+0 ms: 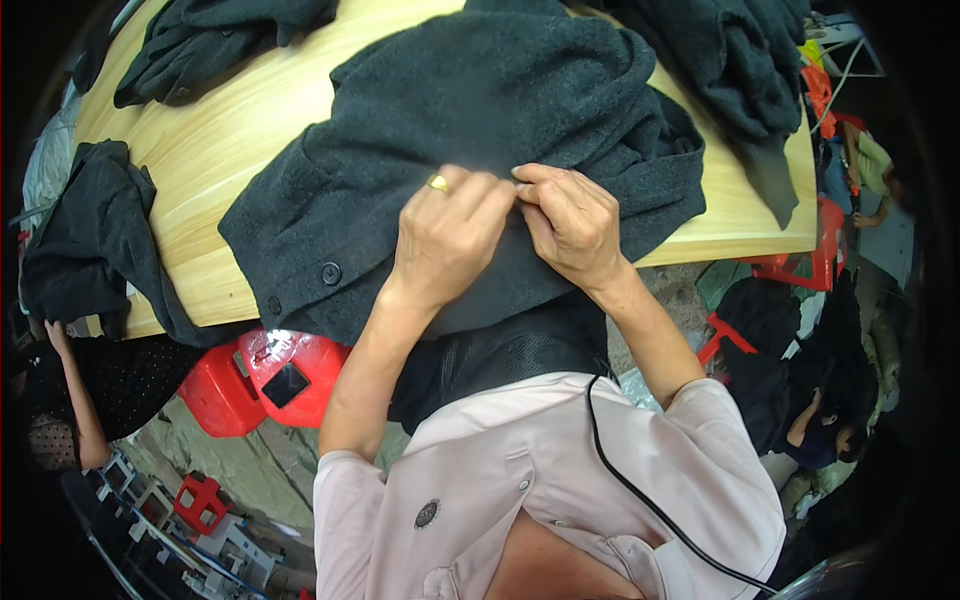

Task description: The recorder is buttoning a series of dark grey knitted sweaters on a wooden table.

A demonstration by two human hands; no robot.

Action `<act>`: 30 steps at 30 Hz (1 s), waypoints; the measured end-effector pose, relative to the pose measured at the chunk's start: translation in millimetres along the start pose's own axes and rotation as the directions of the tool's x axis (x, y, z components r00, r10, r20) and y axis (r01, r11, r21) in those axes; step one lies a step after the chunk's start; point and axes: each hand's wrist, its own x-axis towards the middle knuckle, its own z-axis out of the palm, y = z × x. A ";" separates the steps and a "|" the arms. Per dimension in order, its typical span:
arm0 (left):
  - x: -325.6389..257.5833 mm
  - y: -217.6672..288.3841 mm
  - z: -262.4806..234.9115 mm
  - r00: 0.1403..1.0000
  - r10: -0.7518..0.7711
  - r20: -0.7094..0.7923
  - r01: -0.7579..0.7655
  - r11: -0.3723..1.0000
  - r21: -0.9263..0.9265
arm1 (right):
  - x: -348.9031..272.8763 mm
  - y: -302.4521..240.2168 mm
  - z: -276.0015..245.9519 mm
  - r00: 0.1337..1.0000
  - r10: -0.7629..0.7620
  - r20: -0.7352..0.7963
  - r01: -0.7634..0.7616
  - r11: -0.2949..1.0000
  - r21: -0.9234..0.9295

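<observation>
Where the bare left hand [448, 238] and bare right hand [578, 226] come close together, one charcoal woollen-looking garment [490, 105] with round black buttons [331, 273] lies bunched beneath them, on the pale wood-grain worktop [215, 190] and over its near edge. Left hand: yellow-metal ring [438, 183]; fingers [486, 196] curled, tips drawn together. Right hand: fingers pinched likewise; what either grips, if anything, cannot be told. Also: one dark cloth garment [88, 228], worktop's left edge.

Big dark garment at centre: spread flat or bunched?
Bunched: the dark garment lies in rumpled folds on the table; its near left part, by the buttons, looks smoother.
</observation>
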 end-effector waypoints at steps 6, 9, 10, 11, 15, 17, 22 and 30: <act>-51.9 2.1 -82.5 0.953 -0.188 0.238 0.164 0.979 0.118 | 0.0 14.0 -66.7 0.968 0.230 -0.096 -0.249 0.894 -0.372; -86.9 -6.3 -100.9 0.952 -0.305 -0.036 0.301 0.902 0.308 | -10.4 32.9 -81.8 0.911 0.362 -0.197 -0.407 0.864 -0.297; -97.5 -9.0 -101.5 0.936 -0.352 0.000 0.333 0.887 0.321 | -10.4 32.3 -66.7 0.892 0.416 -0.178 -0.452 0.838 -0.306; -109.2 -6.5 -105.6 0.921 -0.373 0.110 0.331 0.900 0.284 | 1.7 19.9 -52.1 0.870 0.469 -0.152 -0.492 0.817 -0.301; -137.7 3.7 -101.8 0.910 -0.398 0.115 0.348 0.885 0.308 | 37.0 -10.6 5.7 0.969 0.239 0.065 -0.204 0.918 -0.339; -141.7 -1.6 -105.2 0.930 -0.364 0.053 0.327 0.884 0.334 | 54.9 -24.4 22.5 0.968 0.151 0.198 -0.130 0.985 -0.116; -172.5 -9.7 -111.6 0.936 -0.310 -0.169 0.350 0.875 0.336 | 78.4 -84.7 80.0 0.886 -0.212 0.413 0.141 0.971 0.196; -202.1 -62.9 -148.7 0.718 -0.480 -0.504 0.696 0.512 0.503 | 257.2 -177.6 250.6 0.530 -0.846 0.062 0.796 0.521 0.307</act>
